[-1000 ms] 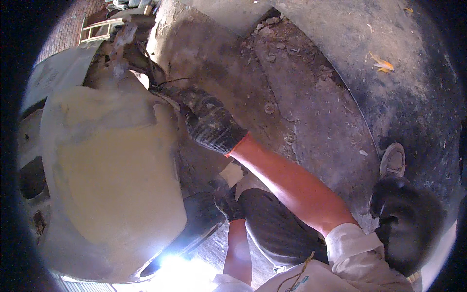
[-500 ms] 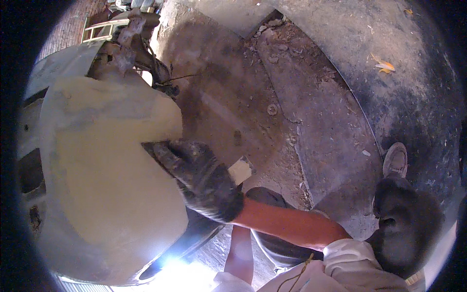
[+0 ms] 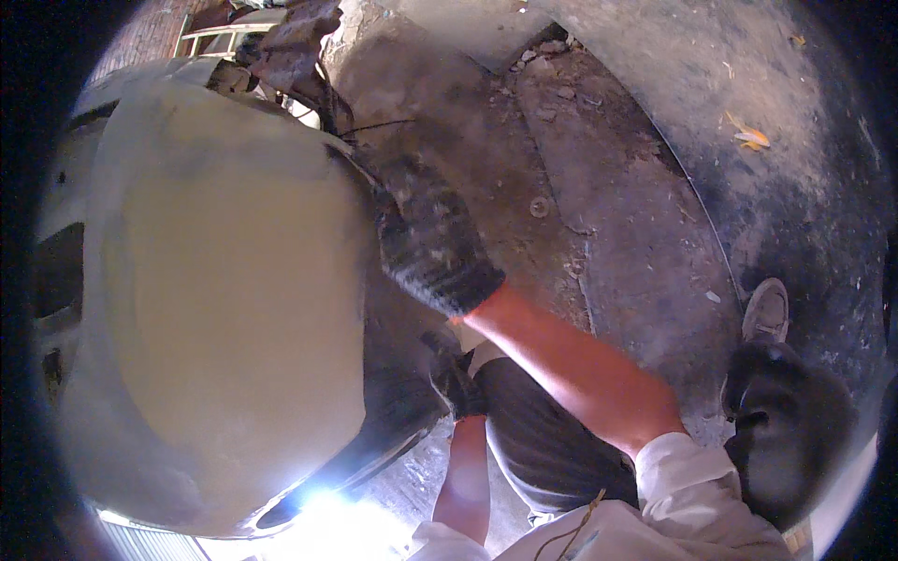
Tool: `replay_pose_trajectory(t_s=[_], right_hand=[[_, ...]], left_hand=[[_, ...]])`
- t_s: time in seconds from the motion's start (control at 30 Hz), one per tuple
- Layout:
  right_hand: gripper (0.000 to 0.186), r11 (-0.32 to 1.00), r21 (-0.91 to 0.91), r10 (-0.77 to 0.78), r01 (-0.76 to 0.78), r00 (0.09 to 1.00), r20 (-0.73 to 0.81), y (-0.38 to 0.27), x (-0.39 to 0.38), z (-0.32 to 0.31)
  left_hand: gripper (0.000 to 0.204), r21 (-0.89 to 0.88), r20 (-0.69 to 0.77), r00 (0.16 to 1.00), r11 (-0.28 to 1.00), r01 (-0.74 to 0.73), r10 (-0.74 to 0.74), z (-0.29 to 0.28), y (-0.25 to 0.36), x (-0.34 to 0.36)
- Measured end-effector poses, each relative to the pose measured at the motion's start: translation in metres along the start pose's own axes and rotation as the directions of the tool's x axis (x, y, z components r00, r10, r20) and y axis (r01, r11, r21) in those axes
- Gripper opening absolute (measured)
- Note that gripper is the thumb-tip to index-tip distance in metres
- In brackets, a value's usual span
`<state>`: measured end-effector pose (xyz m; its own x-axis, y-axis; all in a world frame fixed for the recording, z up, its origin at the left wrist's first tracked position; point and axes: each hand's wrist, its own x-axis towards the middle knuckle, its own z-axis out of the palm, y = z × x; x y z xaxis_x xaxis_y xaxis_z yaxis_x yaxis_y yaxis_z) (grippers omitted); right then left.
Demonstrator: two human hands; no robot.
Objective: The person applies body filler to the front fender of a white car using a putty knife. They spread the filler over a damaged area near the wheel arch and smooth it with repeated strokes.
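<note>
Inspector: Where is the work sitting, and what are the hands doing?

Assessor: The curved vehicle body panel (image 3: pixel 215 486) is occupying the person's left, with a broad beige patch (image 3: pixel 248 299) covering its middle. The right gloved hand (image 3: pixel 435 238) is lying beside the panel's upper right edge, its fingers apparently gripping a thin dark strip (image 3: pixel 357 166). The left gloved hand (image 3: pixel 456 385) is sitting lower, seemingly closing on a pale flat piece (image 3: pixel 483 355) that the right wrist is partly hiding.

Inspector: Which risks are you recording?

Assessor: In my judgement, uneven pressure or tilt of the strip could be scoring the patch's border. A dark wire (image 3: pixel 379 125) is jutting near the right fingers; a careless reach could be snagging the glove. Glare (image 3: pixel 327 514) at the panel's lower end could be masking surface flaws. The right forearm is crossing close above the pale piece, so a low swing could be knocking it.

Inspector: Any brands, labels or writing?

Assessor: I am finding nothing readable on the panel, the gloves or the shoe (image 3: pixel 767 311).
</note>
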<state>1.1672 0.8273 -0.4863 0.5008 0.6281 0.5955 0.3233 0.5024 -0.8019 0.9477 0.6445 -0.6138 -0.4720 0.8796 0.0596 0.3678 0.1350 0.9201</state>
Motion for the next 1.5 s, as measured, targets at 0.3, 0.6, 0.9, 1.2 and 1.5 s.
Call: replay_pose_trajectory(t_s=[0.3, 0.6, 0.9, 1.2, 1.5], right_hand=[[0.059, 0.898, 0.319, 0.312, -0.304, 0.95, 0.026, -0.08, -0.052, 0.005], [0.065, 0.958, 0.2, 0.157, -0.208, 0.957, 0.244, -0.111, -0.104, 0.001], [0.044, 0.733, -0.676, 0.345, 0.08, 0.812, 0.471, 0.04, -0.096, -0.106], [0.037, 0.787, -0.335, 0.617, -0.518, 0.652, 0.441, 0.089, -0.086, -0.153], [0.04, 1.0, 0.0, 0.012, -0.013, 0.934, 0.358, 0.075, -0.068, -0.12]], left_hand=[[0.026, -0.032, 0.042, 0.998, 0.998, 0.055, -0.054, 0.0, -0.016, 0.002], [0.028, -0.033, 0.095, 0.994, 0.998, 0.048, -0.045, 0.004, -0.005, -0.006], [0.032, -0.292, 0.081, 0.993, 0.954, -0.064, 0.091, 0.051, 0.005, 0.013], [0.06, -0.281, 0.165, 0.878, 0.875, -0.395, 0.45, 0.093, 0.078, 0.018], [0.063, -0.215, 0.296, 0.902, 0.942, -0.258, 0.314, 0.119, 0.109, 0.03]])
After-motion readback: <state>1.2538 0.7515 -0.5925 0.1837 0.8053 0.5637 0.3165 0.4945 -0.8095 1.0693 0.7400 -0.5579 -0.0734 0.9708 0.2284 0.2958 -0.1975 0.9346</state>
